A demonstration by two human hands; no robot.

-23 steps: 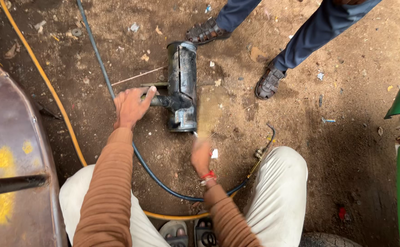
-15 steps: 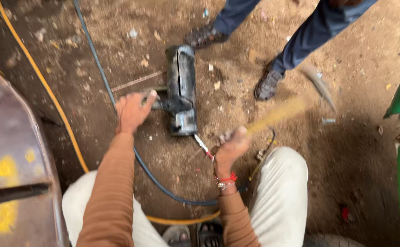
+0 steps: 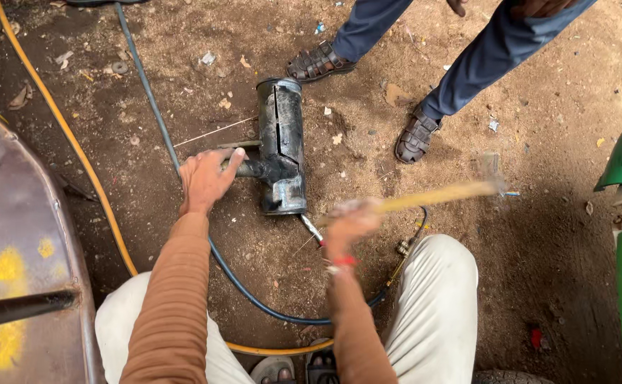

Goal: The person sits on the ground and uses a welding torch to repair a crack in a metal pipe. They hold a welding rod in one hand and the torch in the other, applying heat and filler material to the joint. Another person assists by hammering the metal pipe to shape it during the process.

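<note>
Dark metal cylinder (image 3: 280, 146) lies on the dirt ground (image 3: 538, 235). Left hand (image 3: 206, 178) grips its side stub. Right hand (image 3: 350, 224), blurred, is closed around a wooden-handled hammer (image 3: 446, 193) near the cylinder's end.

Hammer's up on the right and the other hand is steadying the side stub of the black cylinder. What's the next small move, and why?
Probably bring the hammer down onto the near end of the black metal cylinder. The right hand has it raised out to the side, while the left hand braces the side stub, clear of that end.
</note>
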